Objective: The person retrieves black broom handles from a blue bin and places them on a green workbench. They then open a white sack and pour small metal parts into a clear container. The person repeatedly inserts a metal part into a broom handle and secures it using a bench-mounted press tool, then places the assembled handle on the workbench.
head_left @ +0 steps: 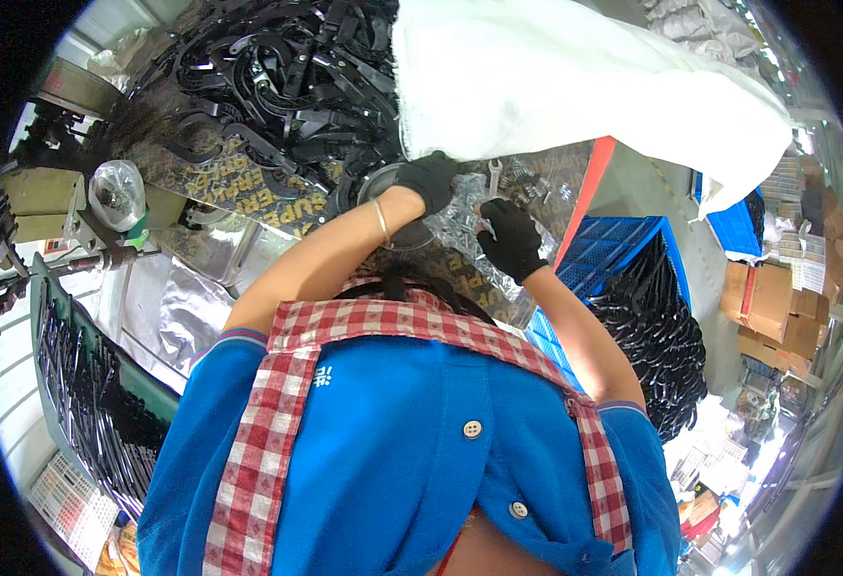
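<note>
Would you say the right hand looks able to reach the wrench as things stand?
Probably yes: the right hand is close to the wrench, with no visible obstacle between them.

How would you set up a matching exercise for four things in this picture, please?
1. wrench
2. plastic film
3. bin
4. cloth

A. white, spread across the upper right
B. clear and crumpled, between the left hand and the right hand
C. green, at the picture's left side
D. silver-grey, lying on the table

Pairs: 1-D, 2-B, 3-C, 4-A.
</note>
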`<action>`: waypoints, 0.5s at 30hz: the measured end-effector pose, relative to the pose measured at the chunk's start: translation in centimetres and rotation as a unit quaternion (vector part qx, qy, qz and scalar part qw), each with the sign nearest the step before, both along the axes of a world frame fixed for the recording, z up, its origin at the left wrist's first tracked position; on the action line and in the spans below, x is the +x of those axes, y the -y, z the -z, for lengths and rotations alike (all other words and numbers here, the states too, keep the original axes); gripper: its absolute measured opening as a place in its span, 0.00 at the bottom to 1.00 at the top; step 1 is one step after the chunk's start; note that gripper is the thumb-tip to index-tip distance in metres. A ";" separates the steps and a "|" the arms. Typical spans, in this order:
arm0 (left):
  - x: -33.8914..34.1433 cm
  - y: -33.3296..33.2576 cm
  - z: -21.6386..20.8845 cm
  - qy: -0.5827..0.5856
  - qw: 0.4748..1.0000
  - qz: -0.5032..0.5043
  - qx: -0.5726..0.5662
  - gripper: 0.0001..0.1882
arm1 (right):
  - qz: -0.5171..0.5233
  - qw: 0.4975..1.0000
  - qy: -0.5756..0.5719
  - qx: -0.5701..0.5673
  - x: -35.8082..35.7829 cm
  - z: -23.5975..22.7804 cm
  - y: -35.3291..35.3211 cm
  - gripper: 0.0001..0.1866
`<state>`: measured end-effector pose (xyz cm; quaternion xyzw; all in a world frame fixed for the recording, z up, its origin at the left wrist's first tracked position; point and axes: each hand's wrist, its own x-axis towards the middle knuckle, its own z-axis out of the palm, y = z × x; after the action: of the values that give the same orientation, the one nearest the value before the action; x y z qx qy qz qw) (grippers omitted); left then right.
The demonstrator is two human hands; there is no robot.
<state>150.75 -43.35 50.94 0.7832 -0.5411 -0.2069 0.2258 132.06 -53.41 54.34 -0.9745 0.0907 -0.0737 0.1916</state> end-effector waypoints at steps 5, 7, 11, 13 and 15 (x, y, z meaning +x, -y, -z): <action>0.1 2.2 0.4 0.044 0.994 0.093 -0.028 0.22 | -0.026 0.995 0.075 0.060 -0.3 -0.4 -0.8 0.19; 1.3 2.8 1.5 -0.002 0.991 0.132 -0.020 0.16 | -0.057 0.993 0.081 0.069 0.3 -0.3 -0.7 0.24; 1.9 3.0 1.0 -0.026 0.989 0.148 0.003 0.09 | -0.095 0.994 -0.038 -0.042 1.6 0.6 -0.4 0.25; 1.6 2.9 -0.2 0.003 0.989 0.151 0.003 0.10 | -0.092 0.987 -0.076 -0.106 1.9 1.5 -0.3 0.25; 0.9 2.8 -1.0 -0.009 0.992 0.127 0.012 0.10 | -0.097 0.984 -0.077 -0.129 1.8 2.3 0.2 0.20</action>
<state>151.65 -46.19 51.96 0.7087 -0.6320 -0.2474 0.1927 133.89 -53.57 52.00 -0.9980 0.0003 0.0090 0.0626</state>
